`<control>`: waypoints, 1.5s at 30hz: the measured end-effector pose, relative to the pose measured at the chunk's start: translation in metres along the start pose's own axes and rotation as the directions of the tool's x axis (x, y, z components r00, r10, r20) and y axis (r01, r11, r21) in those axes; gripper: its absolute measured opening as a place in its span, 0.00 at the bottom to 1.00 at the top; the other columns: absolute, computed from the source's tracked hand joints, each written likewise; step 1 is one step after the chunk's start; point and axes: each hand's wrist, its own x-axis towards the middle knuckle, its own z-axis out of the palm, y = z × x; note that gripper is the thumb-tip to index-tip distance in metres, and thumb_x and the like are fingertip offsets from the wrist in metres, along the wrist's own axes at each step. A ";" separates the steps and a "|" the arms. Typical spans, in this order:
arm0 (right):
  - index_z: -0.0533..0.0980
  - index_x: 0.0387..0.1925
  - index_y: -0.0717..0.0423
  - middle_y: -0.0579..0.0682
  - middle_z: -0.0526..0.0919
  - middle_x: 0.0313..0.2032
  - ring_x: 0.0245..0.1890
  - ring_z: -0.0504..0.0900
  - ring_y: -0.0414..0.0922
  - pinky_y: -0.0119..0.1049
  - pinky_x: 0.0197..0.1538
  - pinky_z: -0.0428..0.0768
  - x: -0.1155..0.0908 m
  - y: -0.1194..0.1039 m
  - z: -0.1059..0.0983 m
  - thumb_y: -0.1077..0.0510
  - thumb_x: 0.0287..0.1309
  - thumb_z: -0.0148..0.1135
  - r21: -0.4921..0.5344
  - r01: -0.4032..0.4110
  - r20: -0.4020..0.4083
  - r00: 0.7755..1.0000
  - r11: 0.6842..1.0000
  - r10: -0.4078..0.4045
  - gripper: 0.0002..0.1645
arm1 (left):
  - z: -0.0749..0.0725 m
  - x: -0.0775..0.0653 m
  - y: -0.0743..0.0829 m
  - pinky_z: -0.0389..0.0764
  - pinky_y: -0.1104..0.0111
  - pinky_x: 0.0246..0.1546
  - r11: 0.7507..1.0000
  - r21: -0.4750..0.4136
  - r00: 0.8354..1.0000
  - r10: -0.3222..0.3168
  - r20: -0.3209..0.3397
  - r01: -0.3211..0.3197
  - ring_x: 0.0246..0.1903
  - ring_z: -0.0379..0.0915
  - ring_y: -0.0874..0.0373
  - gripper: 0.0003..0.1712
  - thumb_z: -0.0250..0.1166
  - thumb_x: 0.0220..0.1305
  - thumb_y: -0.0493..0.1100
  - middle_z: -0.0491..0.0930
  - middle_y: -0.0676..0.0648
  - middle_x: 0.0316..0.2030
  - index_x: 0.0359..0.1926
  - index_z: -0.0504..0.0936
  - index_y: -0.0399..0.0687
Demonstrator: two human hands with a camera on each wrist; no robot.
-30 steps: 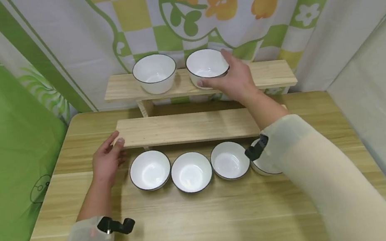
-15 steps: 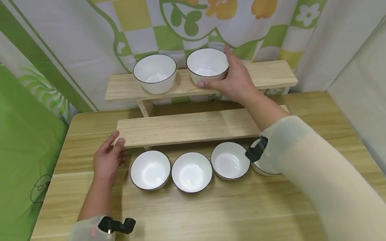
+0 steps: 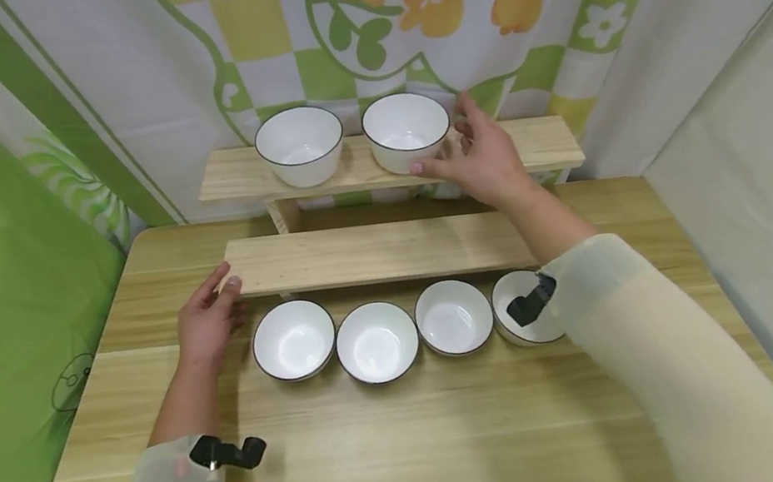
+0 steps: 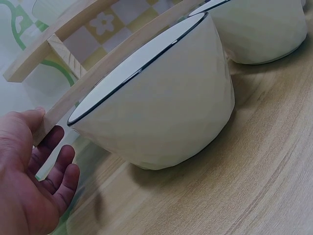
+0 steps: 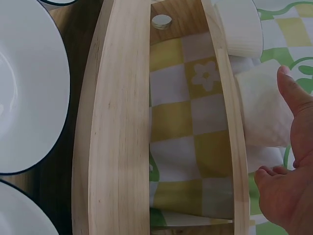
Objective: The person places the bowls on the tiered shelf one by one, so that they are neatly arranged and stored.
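Note:
My right hand (image 3: 489, 161) stands at the right side of a white bowl (image 3: 406, 122) with a dark rim, on the upper board (image 3: 538, 141) of a wooden two-step rack. The fingers are spread and away from the bowl's wall; the thumb points at its lower front. In the right wrist view that bowl (image 5: 264, 105) shows in front of the open thumb. My left hand (image 3: 206, 327) holds the left end of the lower board (image 3: 373, 253). The left wrist view shows thumb and forefinger about the board's end (image 4: 51, 122), other fingers loosely bent.
A second white bowl (image 3: 301, 147) sits left of the first on the upper board. Several like bowls, among them the leftmost bowl (image 3: 294, 341), stand in a row on the table (image 3: 406, 457) before the rack. A patterned curtain (image 3: 254, 26) hangs behind.
My right hand has let go of the right bowl on the upper board and drawn off to its right, fingers parted from it. The left hand keeps its place. The view has shifted slightly.

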 end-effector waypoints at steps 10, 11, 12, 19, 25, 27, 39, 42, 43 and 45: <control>0.38 0.84 0.39 0.44 0.50 0.82 0.78 0.58 0.48 0.39 0.76 0.61 -0.017 0.003 -0.012 0.38 0.43 0.86 0.065 0.005 -0.004 1.000 0.998 -0.005 0.81 | -0.002 0.001 0.000 0.86 0.68 0.37 1.000 -0.008 1.000 -0.005 -0.016 0.005 0.36 0.83 0.56 0.33 0.70 0.70 0.49 0.81 0.55 0.41 0.74 0.74 0.52; 0.38 0.84 0.39 0.44 0.51 0.82 0.78 0.58 0.48 0.39 0.76 0.61 -0.019 0.004 -0.013 0.38 0.44 0.86 0.066 0.003 -0.006 1.000 0.998 -0.003 0.81 | -0.002 0.001 0.000 0.86 0.68 0.36 1.000 -0.011 1.000 -0.007 -0.016 0.006 0.36 0.83 0.56 0.33 0.70 0.70 0.48 0.81 0.54 0.40 0.74 0.74 0.51; 0.38 0.84 0.39 0.43 0.51 0.82 0.78 0.58 0.48 0.39 0.76 0.61 -0.022 0.005 -0.015 0.39 0.44 0.86 0.072 0.001 -0.008 1.000 0.997 -0.001 0.80 | -0.001 0.000 0.000 0.86 0.68 0.36 1.000 -0.011 1.000 -0.007 -0.016 0.007 0.36 0.83 0.56 0.33 0.70 0.70 0.48 0.81 0.54 0.40 0.73 0.74 0.51; 0.40 0.84 0.41 0.45 0.51 0.81 0.78 0.58 0.46 0.39 0.76 0.62 -0.037 0.012 -0.025 0.44 0.47 0.85 0.163 0.025 -0.024 0.999 0.986 -0.022 0.77 | 0.000 0.000 0.000 0.87 0.67 0.36 1.000 -0.010 1.000 -0.012 -0.019 0.012 0.35 0.83 0.57 0.33 0.70 0.71 0.48 0.80 0.54 0.40 0.74 0.74 0.51; 0.39 0.84 0.40 0.44 0.51 0.81 0.78 0.57 0.45 0.39 0.76 0.62 -0.050 0.023 -0.032 0.44 0.47 0.85 0.156 0.034 -0.026 0.999 0.987 -0.030 0.77 | -0.001 0.005 -0.003 0.86 0.68 0.36 1.000 -0.003 0.999 -0.027 -0.025 0.027 0.35 0.83 0.57 0.34 0.71 0.70 0.49 0.79 0.53 0.39 0.74 0.73 0.54; 0.39 0.84 0.40 0.45 0.51 0.81 0.79 0.56 0.45 0.40 0.77 0.61 -0.054 0.027 -0.033 0.45 0.48 0.85 0.160 0.040 -0.024 0.999 0.986 -0.037 0.77 | -0.002 0.008 -0.007 0.87 0.68 0.36 1.000 0.001 0.999 -0.028 -0.028 0.028 0.35 0.83 0.57 0.34 0.71 0.70 0.50 0.79 0.52 0.39 0.74 0.73 0.55; 0.39 0.84 0.42 0.46 0.53 0.81 0.79 0.55 0.48 0.44 0.78 0.58 -0.083 0.046 -0.034 0.45 0.48 0.85 0.100 0.040 0.020 0.999 0.994 -0.042 0.77 | -0.001 0.006 -0.004 0.86 0.68 0.37 0.999 0.000 0.999 -0.036 -0.027 0.036 0.35 0.83 0.58 0.33 0.71 0.70 0.50 0.79 0.52 0.41 0.73 0.74 0.57; 0.40 0.84 0.43 0.48 0.54 0.81 0.79 0.56 0.51 0.44 0.78 0.58 -0.092 0.053 -0.032 0.45 0.50 0.84 0.109 0.045 0.024 0.999 0.993 -0.048 0.76 | 0.000 0.003 -0.001 0.86 0.68 0.37 0.999 -0.004 0.999 -0.034 -0.025 0.034 0.35 0.83 0.58 0.33 0.71 0.70 0.50 0.78 0.52 0.40 0.73 0.74 0.56; 0.40 0.84 0.43 0.49 0.54 0.81 0.79 0.56 0.51 0.44 0.78 0.58 -0.095 0.056 -0.032 0.45 0.50 0.84 0.109 0.050 0.023 0.998 0.993 -0.053 0.75 | 0.000 0.002 0.000 0.86 0.68 0.36 0.999 -0.004 0.999 -0.035 -0.025 0.034 0.35 0.83 0.58 0.33 0.71 0.70 0.49 0.78 0.52 0.40 0.73 0.74 0.56; 0.41 0.84 0.44 0.50 0.55 0.80 0.79 0.57 0.52 0.44 0.78 0.58 -0.100 0.062 -0.031 0.47 0.51 0.84 0.111 0.065 0.016 0.998 0.992 -0.067 0.74 | 0.000 0.002 0.000 0.86 0.68 0.37 0.999 -0.003 0.999 -0.036 -0.024 0.036 0.35 0.83 0.58 0.33 0.71 0.70 0.50 0.78 0.52 0.40 0.74 0.74 0.56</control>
